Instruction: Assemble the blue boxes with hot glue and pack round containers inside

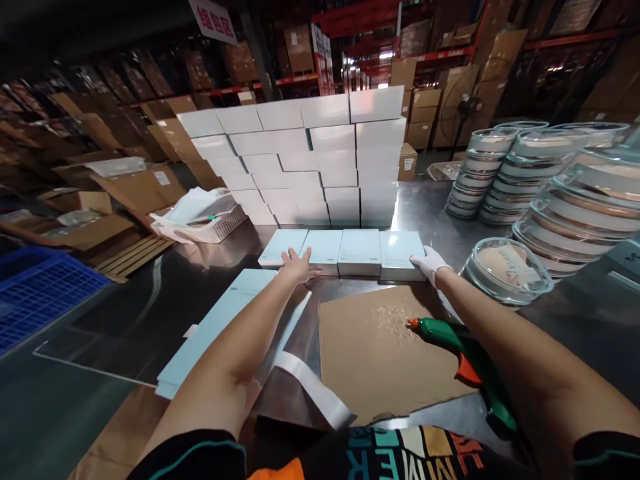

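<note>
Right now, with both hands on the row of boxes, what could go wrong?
1. The left hand and gloved right hand press the row of pale boxes only at its ends, so the middle boxes might slip out.
2. The right forearm lies beside the glue gun on the cardboard sheet; its nozzle might be hot.

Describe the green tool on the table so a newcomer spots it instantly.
Start at the wall of stacked white boxes on the steel table, then come toward the camera to the brown cardboard sheet. The glue gun lies on its right edge, the only green item, with an orange trigger and nozzle.
</note>
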Tool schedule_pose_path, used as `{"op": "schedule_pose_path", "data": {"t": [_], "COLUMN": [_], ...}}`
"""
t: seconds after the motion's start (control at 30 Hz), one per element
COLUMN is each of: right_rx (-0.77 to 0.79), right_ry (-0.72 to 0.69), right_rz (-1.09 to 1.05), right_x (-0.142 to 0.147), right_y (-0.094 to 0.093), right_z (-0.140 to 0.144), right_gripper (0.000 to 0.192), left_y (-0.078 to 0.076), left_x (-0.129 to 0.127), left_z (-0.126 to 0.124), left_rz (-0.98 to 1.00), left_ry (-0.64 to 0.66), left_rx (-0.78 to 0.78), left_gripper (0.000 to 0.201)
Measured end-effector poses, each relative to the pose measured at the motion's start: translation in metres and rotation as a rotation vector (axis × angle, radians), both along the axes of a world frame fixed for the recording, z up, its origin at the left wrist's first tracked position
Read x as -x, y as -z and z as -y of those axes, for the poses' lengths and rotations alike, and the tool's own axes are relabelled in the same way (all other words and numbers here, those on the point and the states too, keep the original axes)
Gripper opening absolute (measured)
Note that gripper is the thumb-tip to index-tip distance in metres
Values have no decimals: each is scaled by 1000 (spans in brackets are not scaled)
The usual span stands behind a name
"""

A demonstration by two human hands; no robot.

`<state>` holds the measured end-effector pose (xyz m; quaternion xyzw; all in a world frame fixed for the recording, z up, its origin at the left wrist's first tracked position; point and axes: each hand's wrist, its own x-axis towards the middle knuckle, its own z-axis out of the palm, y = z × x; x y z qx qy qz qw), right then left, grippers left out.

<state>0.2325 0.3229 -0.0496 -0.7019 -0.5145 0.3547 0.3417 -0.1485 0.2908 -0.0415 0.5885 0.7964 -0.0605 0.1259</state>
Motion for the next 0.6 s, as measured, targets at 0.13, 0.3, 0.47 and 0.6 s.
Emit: {"op": "schedule_pose_path", "data": {"t": [0.13, 0.3, 0.47, 0.6], "right_rx": [-61, -63, -63, -99], "right_ry": [59, 93, 85, 86], "right_rz": [60, 79, 57, 11], "right_x": [11, 14, 23, 21], "right_y": [2, -4, -11, -19], "right_z": [-15, -22, -18, -2], "right_gripper": [37, 38, 36, 36], "left_y": [4, 6, 12, 2], "left_x": [11, 18, 14, 6], "left_z": [-13, -21, -18, -3], "left_rz": [-39, -76, -104, -112], "left_ry": [43, 63, 32, 8], "left_rx": [-34, -41, -71, -129], "left_gripper": [112, 117, 111, 108]}}
